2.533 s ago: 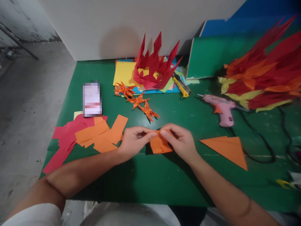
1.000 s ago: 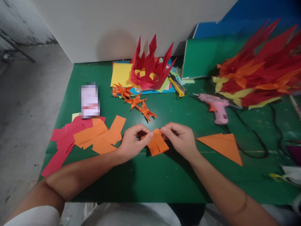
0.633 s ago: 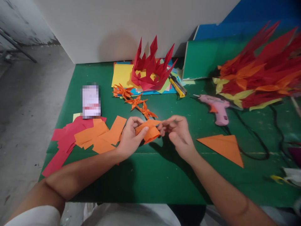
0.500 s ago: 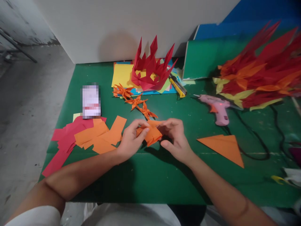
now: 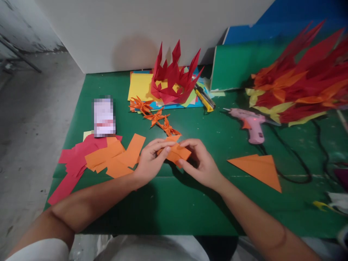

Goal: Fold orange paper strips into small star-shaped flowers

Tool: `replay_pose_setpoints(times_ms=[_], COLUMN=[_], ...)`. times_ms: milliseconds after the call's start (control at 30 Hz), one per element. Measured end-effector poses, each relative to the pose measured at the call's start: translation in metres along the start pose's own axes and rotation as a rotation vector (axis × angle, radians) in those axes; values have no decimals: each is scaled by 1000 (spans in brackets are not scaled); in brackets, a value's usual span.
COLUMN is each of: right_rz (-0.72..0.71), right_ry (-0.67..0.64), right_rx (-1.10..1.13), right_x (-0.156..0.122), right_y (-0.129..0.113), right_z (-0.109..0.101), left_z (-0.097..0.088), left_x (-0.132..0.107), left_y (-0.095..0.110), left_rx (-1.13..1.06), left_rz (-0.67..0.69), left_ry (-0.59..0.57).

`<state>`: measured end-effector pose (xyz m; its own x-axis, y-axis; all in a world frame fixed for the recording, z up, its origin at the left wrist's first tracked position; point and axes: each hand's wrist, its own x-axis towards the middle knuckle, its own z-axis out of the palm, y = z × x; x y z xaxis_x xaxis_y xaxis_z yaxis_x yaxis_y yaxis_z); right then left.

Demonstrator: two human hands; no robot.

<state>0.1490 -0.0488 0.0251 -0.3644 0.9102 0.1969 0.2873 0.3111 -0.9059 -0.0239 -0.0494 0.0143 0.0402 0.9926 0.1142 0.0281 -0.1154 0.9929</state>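
Between both hands, just over the green table, is a folded piece of orange paper (image 5: 178, 154). My left hand (image 5: 152, 161) pinches its left side between thumb and fingers. At its right side, my right hand (image 5: 199, 161) closes thumb and fingers on the edge. Right behind the hands lie several orange folded paper flowers (image 5: 156, 116), joined in a row. Loose orange paper strips (image 5: 108, 156) and red paper strips (image 5: 84, 152) are spread to the left of my left hand. A folded orange paper triangle (image 5: 258, 170) rests to the right of my right hand.
A red folded paper crown (image 5: 172, 88) stands on stacked coloured sheets (image 5: 138, 87), beside a yellow utility knife (image 5: 205, 99). A pink glue gun (image 5: 251, 123) with a cord lies right. Behind it is a large red-orange paper piece (image 5: 304, 79). A phone (image 5: 104, 116) lies left.
My right fingers have closed on the right edge of the orange paper, where they were apart before. The paper has turned and looks flatter.
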Motion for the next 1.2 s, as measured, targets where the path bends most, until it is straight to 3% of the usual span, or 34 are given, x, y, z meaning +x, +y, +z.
replay_pose_setpoints(times_ms=[300, 767, 1200], right_rz=[-2, -57, -120], right_ry=[58, 99, 58], right_rx=[-75, -189, -211], right_x=[0, 0, 2], right_y=[6, 1, 3], right_z=[0, -3, -7], left_z=[0, 2, 2], left_x=[0, -2, -1], left_y=[-5, -7, -5], left_rx=[-93, -55, -4], left_rz=[-42, -19, 33], left_ry=[-10, -16, -6])
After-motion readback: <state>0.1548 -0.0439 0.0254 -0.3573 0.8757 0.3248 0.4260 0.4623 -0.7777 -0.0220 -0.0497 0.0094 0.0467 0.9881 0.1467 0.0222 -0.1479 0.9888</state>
